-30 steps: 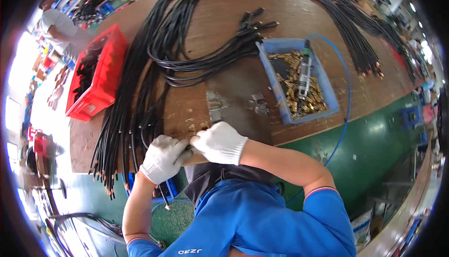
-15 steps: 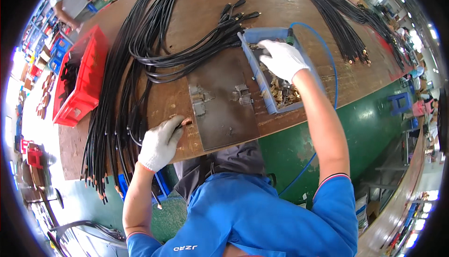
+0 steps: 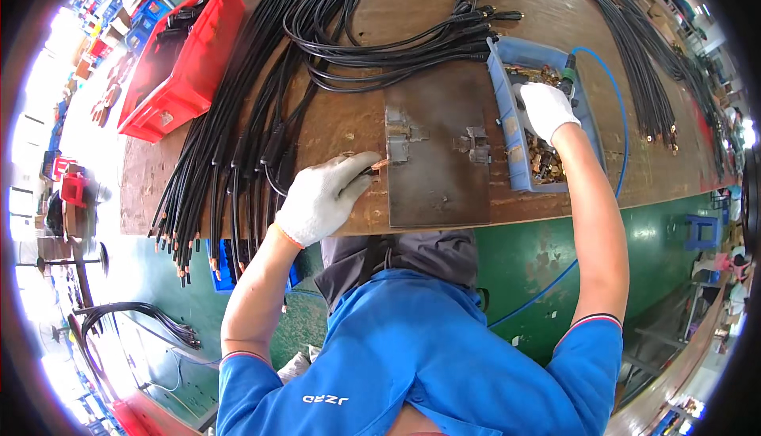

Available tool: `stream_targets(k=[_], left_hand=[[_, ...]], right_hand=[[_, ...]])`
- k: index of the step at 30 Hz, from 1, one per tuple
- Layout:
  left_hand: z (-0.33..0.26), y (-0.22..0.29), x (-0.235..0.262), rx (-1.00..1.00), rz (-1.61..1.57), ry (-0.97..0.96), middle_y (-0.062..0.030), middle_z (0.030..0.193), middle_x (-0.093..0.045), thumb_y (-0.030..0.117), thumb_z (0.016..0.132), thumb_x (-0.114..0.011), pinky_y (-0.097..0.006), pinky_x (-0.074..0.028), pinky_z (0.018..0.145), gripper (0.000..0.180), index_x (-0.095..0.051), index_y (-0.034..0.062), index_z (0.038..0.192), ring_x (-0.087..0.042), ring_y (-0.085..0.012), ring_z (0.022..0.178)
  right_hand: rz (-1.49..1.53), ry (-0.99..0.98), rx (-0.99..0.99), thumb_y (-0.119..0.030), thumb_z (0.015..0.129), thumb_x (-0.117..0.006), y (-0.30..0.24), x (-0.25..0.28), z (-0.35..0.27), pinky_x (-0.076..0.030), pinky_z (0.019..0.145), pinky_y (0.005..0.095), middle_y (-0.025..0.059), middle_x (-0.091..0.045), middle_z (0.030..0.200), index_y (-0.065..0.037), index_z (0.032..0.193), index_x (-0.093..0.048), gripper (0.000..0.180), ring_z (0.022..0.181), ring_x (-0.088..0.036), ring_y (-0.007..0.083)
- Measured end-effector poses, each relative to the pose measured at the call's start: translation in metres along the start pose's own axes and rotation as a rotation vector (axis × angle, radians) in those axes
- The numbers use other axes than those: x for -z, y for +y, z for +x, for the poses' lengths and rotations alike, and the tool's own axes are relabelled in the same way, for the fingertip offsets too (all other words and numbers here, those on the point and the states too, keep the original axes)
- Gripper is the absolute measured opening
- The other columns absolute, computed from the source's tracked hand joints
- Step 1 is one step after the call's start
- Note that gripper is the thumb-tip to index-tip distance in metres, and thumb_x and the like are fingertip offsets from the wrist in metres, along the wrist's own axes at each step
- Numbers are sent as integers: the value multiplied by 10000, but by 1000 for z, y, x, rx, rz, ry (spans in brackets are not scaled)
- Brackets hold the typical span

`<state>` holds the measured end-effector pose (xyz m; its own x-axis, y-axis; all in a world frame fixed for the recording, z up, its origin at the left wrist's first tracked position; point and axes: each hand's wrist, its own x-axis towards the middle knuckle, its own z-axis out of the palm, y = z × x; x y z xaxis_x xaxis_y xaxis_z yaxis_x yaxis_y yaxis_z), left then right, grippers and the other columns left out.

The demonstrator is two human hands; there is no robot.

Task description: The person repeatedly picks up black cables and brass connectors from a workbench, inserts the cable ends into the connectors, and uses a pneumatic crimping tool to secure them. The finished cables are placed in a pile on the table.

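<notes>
- Clasping a bare copper end [image 3: 381, 165] in the left grip [image 3: 325, 198], closed around its base, right at the left edge of a dark metal plate [image 3: 436, 190] on the surface [image 3: 420, 0].
- Brought nearer to the left of 2 metal blocks [image 3: 398, 149] than 0.5 s ago; probably managed there by 1 grip alone.
- Reaching with the right grip [image 3: 547, 111] down into a blue tray [image 3: 514, 151] of brass fittings [image 3: 543, 162]. Cannot tell, with only the back showing, whether closed on a fitting or empty.
- Parted from the left grip since 1.0 s ago, when working side by side near the edge; seems to split the work between plate and tray.
- Crowding the right grip inside the tray with a green-ended tool [image 3: 568, 78], trailing a blue hose [image 3: 625, 139] off to the right.
- Hemmed in, left of the left grip, by black cables [image 3: 226, 135] draped over the near edge.
- Spreading beyond the plate, looped cables [image 3: 469, 33] ending close by the tray.
- Standing farther left, a red crate [image 3: 198, 71] holding black parts [image 3: 186, 16].
- Running along the far right, another cable bundle [image 3: 634, 75].
</notes>
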<state>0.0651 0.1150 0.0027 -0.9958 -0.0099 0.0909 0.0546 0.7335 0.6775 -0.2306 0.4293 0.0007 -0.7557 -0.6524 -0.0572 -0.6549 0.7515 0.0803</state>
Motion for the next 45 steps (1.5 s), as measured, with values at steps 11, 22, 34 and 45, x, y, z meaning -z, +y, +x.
stream_targets(k=[11,22,34,45], left_hand=[[6,8,-1,-34,-57,94,-204,1008,-742,97,994,-677,-410,-579,833,350,-709,48,1339,-752,-358,929],[3,17,1,-43,55,137,-184,929,-710,105,985,-679,-438,-568,782,368,-709,75,1350,-723,-385,873],[3,15,-2,-65,6,172,-181,897,-696,101,986,-683,-429,-565,782,390,-703,67,1374,-719,-371,854],[4,13,-8,-73,83,152,-170,933,-722,107,981,-689,-434,-579,749,391,-709,102,1372,-736,-363,857]], right_hand=[[1881,303,-169,-71,960,-600,-23,29,-48,-617,741,297,86,-756,1023,-20,1167,-733,252,885,-727,183],[2456,-10,8,6,1028,-627,-177,-23,-68,-629,902,377,147,-761,1158,11,1299,-689,278,1064,-749,241],[2570,-75,114,39,1013,-627,-193,-37,-60,-615,1007,391,162,-748,1262,15,1357,-656,346,1159,-737,250],[2559,-102,61,29,1001,-649,-193,-36,-61,-608,1021,367,165,-751,1250,29,1344,-653,343,1154,-738,242]])
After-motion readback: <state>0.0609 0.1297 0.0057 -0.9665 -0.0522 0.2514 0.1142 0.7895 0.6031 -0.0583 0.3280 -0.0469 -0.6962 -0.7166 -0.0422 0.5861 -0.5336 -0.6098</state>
